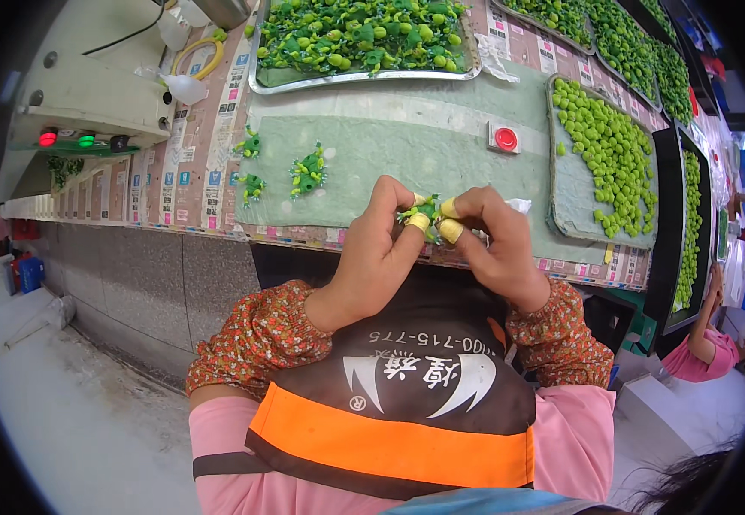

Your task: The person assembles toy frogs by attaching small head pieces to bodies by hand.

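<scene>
My left hand (367, 257) and my right hand (501, 249) meet over the front edge of the table. Yellow coverings wrap the thumb and index fingertips of both. Pinched between these fingertips is a small green toy figure (428, 209), partly hidden by them. To the left on the green mat (364, 154) lie three similar loose pieces: a larger green figure (308, 174), a small one (252, 186) and another small one (250, 144). Just right of my right hand, a bit of white material (520, 205) shows.
A metal tray (372, 77) heaped with green figures stands at the back. At right, another tray (554, 180) holds light-green round pieces. A red push button (505, 139) sits between. A machine (89, 94) with lit lamps occupies the left; a person in pink (699, 356) is far right.
</scene>
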### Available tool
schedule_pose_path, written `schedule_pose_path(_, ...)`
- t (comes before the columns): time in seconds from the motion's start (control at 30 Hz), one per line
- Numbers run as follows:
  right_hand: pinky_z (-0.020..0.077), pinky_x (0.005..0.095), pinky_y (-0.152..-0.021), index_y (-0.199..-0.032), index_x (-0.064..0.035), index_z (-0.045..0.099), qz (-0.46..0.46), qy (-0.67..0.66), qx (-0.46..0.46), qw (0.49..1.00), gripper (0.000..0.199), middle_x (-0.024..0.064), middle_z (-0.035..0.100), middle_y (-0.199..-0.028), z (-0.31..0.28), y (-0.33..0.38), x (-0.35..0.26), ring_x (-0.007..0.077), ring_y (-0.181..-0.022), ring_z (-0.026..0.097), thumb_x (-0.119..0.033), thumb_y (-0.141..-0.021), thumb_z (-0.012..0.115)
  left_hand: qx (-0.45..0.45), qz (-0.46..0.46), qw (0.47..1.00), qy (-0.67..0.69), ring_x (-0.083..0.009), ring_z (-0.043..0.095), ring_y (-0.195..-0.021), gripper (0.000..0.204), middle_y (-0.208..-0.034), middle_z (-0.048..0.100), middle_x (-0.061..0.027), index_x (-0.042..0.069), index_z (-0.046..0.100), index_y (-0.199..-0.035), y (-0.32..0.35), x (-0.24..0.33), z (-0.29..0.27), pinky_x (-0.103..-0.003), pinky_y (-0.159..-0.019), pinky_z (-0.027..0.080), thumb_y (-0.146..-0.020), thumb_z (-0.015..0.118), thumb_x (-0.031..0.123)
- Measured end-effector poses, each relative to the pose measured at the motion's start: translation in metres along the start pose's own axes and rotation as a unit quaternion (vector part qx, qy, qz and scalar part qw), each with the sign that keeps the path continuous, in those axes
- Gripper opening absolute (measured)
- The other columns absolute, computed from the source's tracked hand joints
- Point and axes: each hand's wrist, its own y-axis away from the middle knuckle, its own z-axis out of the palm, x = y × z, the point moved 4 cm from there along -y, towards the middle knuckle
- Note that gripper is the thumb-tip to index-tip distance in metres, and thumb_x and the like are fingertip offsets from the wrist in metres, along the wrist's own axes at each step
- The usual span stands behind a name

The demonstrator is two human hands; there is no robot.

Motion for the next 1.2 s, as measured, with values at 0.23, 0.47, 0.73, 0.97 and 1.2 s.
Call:
schedule_pose_path(0.23,0.0511,0.0231,-0.068,-0.119,0.0004,0.058,0.284,-0.311,-0.065,0.905,0.026,0.0007,0.067,-0.100,-0.004,0.006,0.015,0.0047,-0.083,0.062,-0.005,-0.097,0.070,-0.024,0.118,0.982,-0.146,-0.0122,0.057,-0.071,0.026,-0.088,0.057,-0.0086,0.003,0.046,-0.121,-0.001,0.017,-0.007,-0.029,-0.061,0.047,-0.099,0.060,0.005)
schedule_pose_path(0.47,0.0542,0.0308,-0.069,-0.116,-0.0005,0.060,0.046,0.000,-0.040,0.998,0.024,0.0090,0.065,-0.096,-0.013,0.008,-0.006,0.0168,-0.082,0.068,0.000,-0.093,0.069,-0.154,-0.127,0.975,0.099,-0.0043,0.054,-0.075,0.031,-0.099,0.058,0.0019,0.009,0.051,-0.127,-0.007,0.007,-0.017,-0.017,-0.054,0.041,-0.106,0.060,0.030)
schedule_pose_path(0.73,0.0547,0.0279,-0.071,-0.114,0.0008,0.060,0.158,-0.213,-0.059,0.962,0.021,0.0103,0.068,-0.100,-0.007,0.017,0.002,0.0138,-0.085,0.068,0.001,-0.095,0.069,-0.257,-0.232,0.910,0.229,-0.0001,0.049,-0.070,0.019,-0.089,0.056,0.0058,0.013,0.056,-0.113,-0.005,-0.006,-0.011,-0.015,-0.051,0.030,-0.106,0.062,0.030)
schedule_pose_path(0.97,0.0543,0.0251,-0.064,-0.109,0.0023,0.061,0.130,-0.184,-0.084,0.971,0.014,0.0073,0.068,-0.088,-0.001,0.023,0.006,0.0100,-0.073,0.068,0.000,-0.097,0.068,-0.251,-0.251,0.904,0.240,0.0002,0.048,-0.069,0.016,-0.086,0.055,0.0062,0.013,0.057,-0.111,-0.002,-0.012,-0.008,-0.015,-0.050,0.030,-0.105,0.063,0.026)
schedule_pose_path(1.2,0.0538,0.0255,-0.060,-0.106,0.0026,0.062,0.105,-0.152,-0.071,0.980,0.011,0.0068,0.067,-0.083,0.003,0.015,-0.001,0.0103,-0.068,0.068,0.003,-0.095,0.066,-0.237,-0.215,0.914,0.248,0.0005,0.049,-0.069,0.014,-0.085,0.056,0.0056,0.013,0.058,-0.113,0.003,-0.014,-0.011,-0.015,-0.050,0.031,-0.106,0.061,0.024)
